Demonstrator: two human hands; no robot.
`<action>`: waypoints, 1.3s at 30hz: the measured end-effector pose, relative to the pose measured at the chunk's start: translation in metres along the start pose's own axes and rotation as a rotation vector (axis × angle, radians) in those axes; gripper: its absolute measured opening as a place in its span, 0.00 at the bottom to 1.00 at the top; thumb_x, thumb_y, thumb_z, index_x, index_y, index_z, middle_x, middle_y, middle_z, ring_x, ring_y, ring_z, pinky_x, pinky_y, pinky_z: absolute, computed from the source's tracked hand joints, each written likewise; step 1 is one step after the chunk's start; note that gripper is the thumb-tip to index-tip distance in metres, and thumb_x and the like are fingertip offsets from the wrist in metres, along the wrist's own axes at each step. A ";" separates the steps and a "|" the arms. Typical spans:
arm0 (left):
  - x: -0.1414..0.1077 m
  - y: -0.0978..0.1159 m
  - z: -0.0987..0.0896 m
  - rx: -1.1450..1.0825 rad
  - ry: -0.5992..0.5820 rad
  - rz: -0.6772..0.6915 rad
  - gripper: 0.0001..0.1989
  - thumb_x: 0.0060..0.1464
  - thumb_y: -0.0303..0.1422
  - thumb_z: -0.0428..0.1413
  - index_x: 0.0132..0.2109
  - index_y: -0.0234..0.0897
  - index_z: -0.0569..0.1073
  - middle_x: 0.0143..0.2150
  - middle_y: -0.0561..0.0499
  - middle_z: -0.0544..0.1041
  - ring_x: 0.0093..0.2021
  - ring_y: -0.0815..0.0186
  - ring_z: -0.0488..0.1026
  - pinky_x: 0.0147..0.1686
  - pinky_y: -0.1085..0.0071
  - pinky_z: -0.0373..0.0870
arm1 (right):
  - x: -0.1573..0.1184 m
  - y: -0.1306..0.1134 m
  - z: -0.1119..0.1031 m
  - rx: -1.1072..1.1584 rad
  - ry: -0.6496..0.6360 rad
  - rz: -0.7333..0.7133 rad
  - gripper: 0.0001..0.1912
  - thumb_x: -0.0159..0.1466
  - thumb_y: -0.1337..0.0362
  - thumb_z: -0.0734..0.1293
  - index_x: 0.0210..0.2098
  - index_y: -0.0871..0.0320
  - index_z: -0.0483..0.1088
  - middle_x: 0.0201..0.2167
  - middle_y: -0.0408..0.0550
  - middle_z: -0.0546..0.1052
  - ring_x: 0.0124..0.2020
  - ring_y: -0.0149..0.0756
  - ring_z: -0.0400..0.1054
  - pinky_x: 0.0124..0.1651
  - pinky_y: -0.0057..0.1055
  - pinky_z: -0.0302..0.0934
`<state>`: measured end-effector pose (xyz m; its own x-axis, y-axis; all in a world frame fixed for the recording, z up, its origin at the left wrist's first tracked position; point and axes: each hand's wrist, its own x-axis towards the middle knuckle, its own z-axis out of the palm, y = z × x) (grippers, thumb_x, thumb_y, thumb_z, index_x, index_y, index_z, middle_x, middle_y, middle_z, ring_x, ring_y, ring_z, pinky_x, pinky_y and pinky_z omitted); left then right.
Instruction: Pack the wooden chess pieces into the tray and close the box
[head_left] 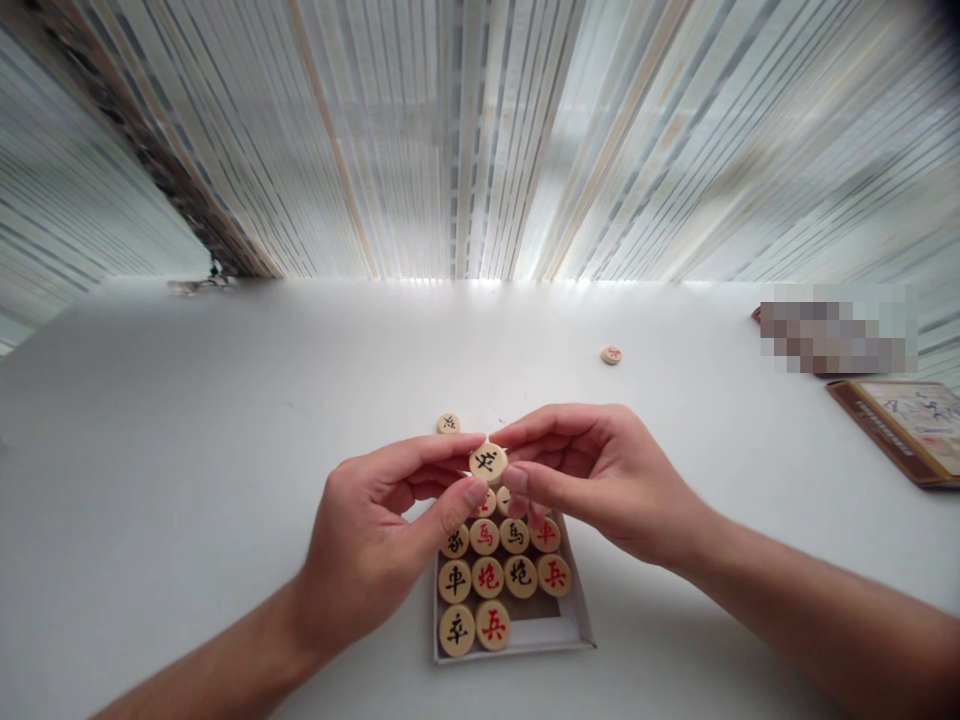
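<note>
Between the fingertips of my left hand (pixel 401 515) and my right hand (pixel 600 480) is a round wooden Chinese chess piece (pixel 488 462) with a black character. Both hands pinch it from either side, above a shallow open box (pixel 547 630). Rows of similar pieces with red or black characters lie face up in the box, among them a red piece (pixel 493 626) and a black piece (pixel 457 630) in the nearest row. Bare box floor shows to the right of these two. My fingers cover part of the far rows.
Beyond my hands, a black-lettered piece (pixel 448 424) rests close by on the white table (pixel 187 430). A red-lettered piece (pixel 611 355) sits farther back. At the right are a brown printed box lid (pixel 904 430) and a blurred-out item (pixel 832 335). Striped curtains (pixel 405 140) hang behind.
</note>
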<state>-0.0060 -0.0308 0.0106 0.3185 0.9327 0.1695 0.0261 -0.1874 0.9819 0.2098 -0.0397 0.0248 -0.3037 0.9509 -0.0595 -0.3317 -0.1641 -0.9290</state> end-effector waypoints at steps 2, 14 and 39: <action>0.000 0.000 0.000 0.014 -0.006 0.014 0.12 0.61 0.28 0.71 0.51 0.40 0.88 0.45 0.48 0.91 0.39 0.64 0.90 0.42 0.77 0.88 | -0.001 0.001 0.000 -0.007 0.008 -0.011 0.18 0.52 0.70 0.88 0.41 0.58 0.87 0.27 0.45 0.85 0.27 0.32 0.81 0.29 0.22 0.77; -0.001 -0.003 0.000 0.003 -0.053 0.055 0.14 0.62 0.26 0.69 0.54 0.39 0.86 0.48 0.47 0.90 0.39 0.64 0.89 0.42 0.75 0.89 | -0.005 0.003 0.002 -0.215 0.006 -0.262 0.15 0.58 0.69 0.85 0.45 0.56 0.88 0.33 0.49 0.88 0.30 0.35 0.84 0.33 0.25 0.80; 0.000 0.005 -0.001 0.010 -0.228 0.097 0.17 0.75 0.27 0.54 0.60 0.46 0.84 0.42 0.51 0.87 0.38 0.68 0.84 0.43 0.75 0.82 | -0.005 0.004 0.002 -0.550 0.057 -0.520 0.03 0.66 0.68 0.79 0.40 0.58 0.83 0.31 0.47 0.82 0.28 0.32 0.77 0.30 0.26 0.74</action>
<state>-0.0070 -0.0313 0.0160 0.5252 0.8168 0.2389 -0.0059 -0.2773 0.9608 0.2084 -0.0459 0.0217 -0.1787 0.8843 0.4314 0.0784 0.4498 -0.8897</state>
